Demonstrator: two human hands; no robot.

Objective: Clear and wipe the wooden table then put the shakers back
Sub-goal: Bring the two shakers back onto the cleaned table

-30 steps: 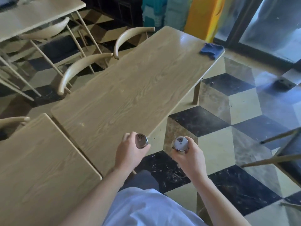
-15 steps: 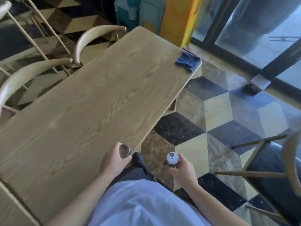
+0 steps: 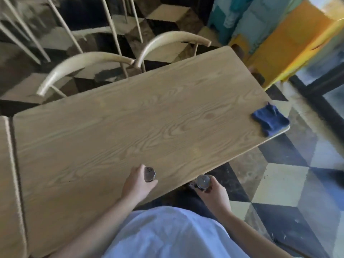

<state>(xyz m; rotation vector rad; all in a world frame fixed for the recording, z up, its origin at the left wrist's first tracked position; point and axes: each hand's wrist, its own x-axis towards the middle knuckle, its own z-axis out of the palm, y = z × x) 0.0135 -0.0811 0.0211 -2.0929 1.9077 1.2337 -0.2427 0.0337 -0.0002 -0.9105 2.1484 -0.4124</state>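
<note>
The wooden table (image 3: 130, 123) fills the middle of the head view, its top bare except for a blue cloth (image 3: 270, 121) crumpled at its right end by the edge. My left hand (image 3: 136, 184) is over the table's near edge and grips a shaker with a dark perforated metal lid (image 3: 149, 174). My right hand (image 3: 212, 192) is just off the near edge, above the floor, and grips a second shaker with a shiny metal lid (image 3: 203, 181). Both shakers' bodies are mostly hidden by my fingers.
Two curved-back wooden chairs (image 3: 83, 64) stand along the table's far side. Another wooden table (image 3: 7, 183) butts against the left end. Chequered floor tiles (image 3: 279, 183) lie to the right. Yellow and teal furniture (image 3: 279, 43) stands past the far right corner.
The view has swung left, so the table now lies more squarely across it. My left hand has moved in over the table's near edge; my right hand has come up close to the edge.
</note>
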